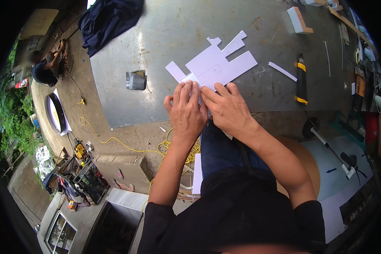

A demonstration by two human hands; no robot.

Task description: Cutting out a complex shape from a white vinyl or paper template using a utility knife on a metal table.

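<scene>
A white board cutout (222, 70) with notches, tabs and a faint drawn outline lies on the metal table. Fingertips of my left hand (186, 108) press on a small white flap (192, 78) at the cutout's near left corner, fingers close together. Right beside it, my right hand (229, 108) has its index finger on the near edge of the board. Both hands are closed on the sheet; the thumbs are partly hidden. To the right lie a narrow white strip (282, 71) and a yellow and black utility knife (301, 80).
On the metal table (165, 38) are a dark cloth (110, 21), a grey block (136, 80) and a white and tan block (299, 20). Tools line the right edge. A yellow cord (114, 142) runs over the floor. Another person (46, 70) crouches at far left.
</scene>
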